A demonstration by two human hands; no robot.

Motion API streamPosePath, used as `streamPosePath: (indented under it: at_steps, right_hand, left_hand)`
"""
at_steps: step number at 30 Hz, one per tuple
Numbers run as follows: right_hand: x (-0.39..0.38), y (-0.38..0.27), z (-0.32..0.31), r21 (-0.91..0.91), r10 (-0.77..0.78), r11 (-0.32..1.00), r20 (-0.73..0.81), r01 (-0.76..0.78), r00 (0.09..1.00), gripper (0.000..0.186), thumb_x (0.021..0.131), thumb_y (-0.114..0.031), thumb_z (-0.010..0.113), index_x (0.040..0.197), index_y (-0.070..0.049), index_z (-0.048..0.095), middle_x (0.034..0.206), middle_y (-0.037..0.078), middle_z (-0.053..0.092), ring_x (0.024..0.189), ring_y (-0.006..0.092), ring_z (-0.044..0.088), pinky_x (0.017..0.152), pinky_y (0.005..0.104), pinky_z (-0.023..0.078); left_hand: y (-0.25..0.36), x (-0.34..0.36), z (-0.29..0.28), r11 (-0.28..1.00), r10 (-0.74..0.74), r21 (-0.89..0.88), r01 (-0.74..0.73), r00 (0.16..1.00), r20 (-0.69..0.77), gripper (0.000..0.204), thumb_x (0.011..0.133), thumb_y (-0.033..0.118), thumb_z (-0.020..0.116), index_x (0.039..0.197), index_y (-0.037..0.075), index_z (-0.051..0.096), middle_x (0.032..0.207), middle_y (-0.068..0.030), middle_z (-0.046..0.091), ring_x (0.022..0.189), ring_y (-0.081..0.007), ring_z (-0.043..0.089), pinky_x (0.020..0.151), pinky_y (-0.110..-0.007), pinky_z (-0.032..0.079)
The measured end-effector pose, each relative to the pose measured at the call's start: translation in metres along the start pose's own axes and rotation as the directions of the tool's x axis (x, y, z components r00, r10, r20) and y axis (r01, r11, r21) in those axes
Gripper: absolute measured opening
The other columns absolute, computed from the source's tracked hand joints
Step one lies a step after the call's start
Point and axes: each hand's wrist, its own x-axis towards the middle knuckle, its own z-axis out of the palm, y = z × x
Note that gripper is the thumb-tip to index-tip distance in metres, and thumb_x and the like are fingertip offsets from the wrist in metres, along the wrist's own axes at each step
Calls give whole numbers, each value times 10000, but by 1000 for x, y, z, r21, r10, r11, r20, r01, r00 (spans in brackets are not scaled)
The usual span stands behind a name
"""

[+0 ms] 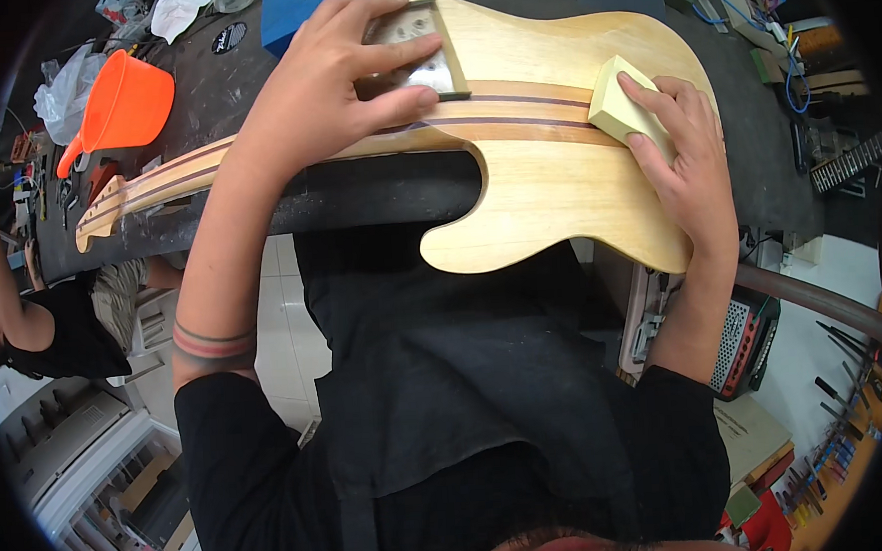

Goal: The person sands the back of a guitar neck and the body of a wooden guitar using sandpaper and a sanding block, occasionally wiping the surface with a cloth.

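The guitar (546, 185) is shaped, seemingly unpainted, right hand (691, 143) clamping a yellow block (615, 105), left hand (326, 77) fingers apart on the far metallic plate (438, 74).

Guitar (546, 185) over workbench (210, 88), block (611, 99) on its right end, dipper (133, 102) behind its neck (172, 178).

A cluttered dark workbench (207, 83) before us, hand tools (835, 454) racked at right!
We spot an orange plastic dipper (131, 100) beside a clear plastic bag (65, 96), a co-worker (60, 330) far left; and over right, a looped blue cable (799, 89) above a fretted fingerboard (847, 163)!
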Motion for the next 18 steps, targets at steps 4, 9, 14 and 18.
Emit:
streamPosePath:
  at_steps: [4,9,14,18]
  right_hand:
    - [-2,2,-3,3,32,999,21,-32,999,563,986,-224,778,1549,-196,780,1375,156,686,1306,355,625,1205,464,457]
    - [-1,2,-1,6,6,1000,16,-6,1000,562,984,-224,777,1545,-193,783,1383,150,683,1317,352,621,1215,468,453]
    - [-1,2,-2,11,12,1000,45,-12,999,567,985,-217,779,1550,-175,778,1389,158,679,1330,365,620,1215,474,457]
    - [0,1,-5,11,-35,999,41,34,999,567,993,-214,789,1554,-131,768,1374,189,676,1314,391,630,1195,490,477]
  left_hand:
    - [99,-10,25,946,192,-274,-170,980,52,525,906,337,950,1420,246,888,1614,-222,664,1487,-414,617,1272,-586,441]
    - [17,4,5,999,-6,53,7,1000,-25,504,914,332,939,1370,122,891,1573,-247,707,1401,-429,653,1219,-519,500]
    - [93,-5,29,947,201,-244,-209,978,-57,528,911,387,945,1378,146,891,1531,-239,725,1379,-412,667,1204,-526,521]
    - [-8,8,8,983,-8,181,38,987,-161,512,1012,385,882,1449,118,853,1505,-217,745,1414,-363,689,1220,-495,532]
